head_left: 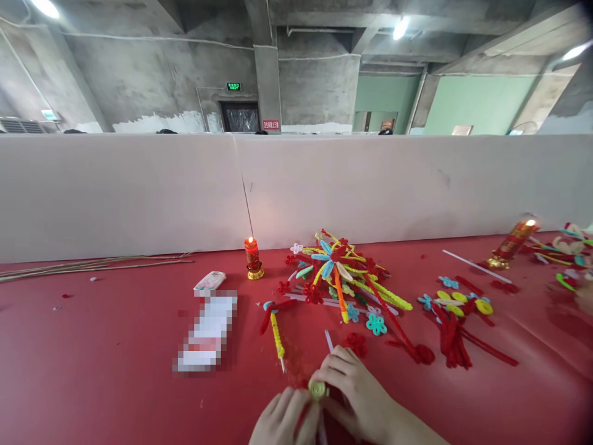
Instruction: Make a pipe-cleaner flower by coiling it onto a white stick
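At the near edge of the table, a pale yellow coil of pipe cleaner (317,388) sits between my fingertips, its spiral face up. My left hand (283,419) is closed at the coil's lower left side, its fingertips partly hidden. From the right, my right hand (354,390) curls its fingers round the coil's upper edge. A thin whitish stick (328,341) pokes out above my right hand. Just beyond it lies a red pipe-cleaner flower (355,344). To the left rests a yellow-wrapped stem (277,334) with a red and blue top.
A lit red candle (252,258) stands before the white partition (139,191); another lit candle (513,244) leans at right. Colourful pipe-cleaner flowers (340,272) are heaped mid-table. More pieces (456,334) lie right. A tissue pack (210,281), a blurred-out item (208,334) and thin sticks (97,267) lie left.
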### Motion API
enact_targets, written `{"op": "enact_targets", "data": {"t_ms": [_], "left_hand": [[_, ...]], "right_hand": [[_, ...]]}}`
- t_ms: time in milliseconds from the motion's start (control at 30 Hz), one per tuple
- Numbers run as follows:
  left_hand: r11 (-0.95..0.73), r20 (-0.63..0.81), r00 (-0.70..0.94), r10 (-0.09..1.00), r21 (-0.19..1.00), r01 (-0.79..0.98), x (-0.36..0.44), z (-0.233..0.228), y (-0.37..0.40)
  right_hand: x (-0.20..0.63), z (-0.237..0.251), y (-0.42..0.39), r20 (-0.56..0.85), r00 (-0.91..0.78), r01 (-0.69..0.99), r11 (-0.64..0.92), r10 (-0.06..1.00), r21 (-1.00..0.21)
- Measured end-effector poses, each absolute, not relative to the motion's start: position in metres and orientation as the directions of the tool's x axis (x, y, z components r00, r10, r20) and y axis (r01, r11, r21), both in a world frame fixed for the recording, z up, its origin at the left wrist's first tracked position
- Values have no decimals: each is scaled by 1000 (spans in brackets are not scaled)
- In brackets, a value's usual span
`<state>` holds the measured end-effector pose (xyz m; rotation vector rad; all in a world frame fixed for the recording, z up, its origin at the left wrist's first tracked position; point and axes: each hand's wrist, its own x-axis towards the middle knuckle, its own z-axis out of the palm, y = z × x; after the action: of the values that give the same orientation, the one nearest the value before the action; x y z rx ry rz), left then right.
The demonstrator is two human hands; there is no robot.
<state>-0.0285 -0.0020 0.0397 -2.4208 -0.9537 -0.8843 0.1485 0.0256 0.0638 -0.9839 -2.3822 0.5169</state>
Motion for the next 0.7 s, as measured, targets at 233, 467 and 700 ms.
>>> {"op": "enact_targets", "data": {"t_ms": [233,467,700], "left_hand": [[-487,486,267,832,411,770,-43,26,-1],[-21,14,90,996,997,72,-30,47,-3],[147,-101,297,950,980,-137,-24,53,-2]], "right_hand": [[150,59,28,362,-566,537,664,741,-520],[149,61,19,379,-422,410,546,824,-730],[139,59,11,341,-447,280,491,827,-825]]}}
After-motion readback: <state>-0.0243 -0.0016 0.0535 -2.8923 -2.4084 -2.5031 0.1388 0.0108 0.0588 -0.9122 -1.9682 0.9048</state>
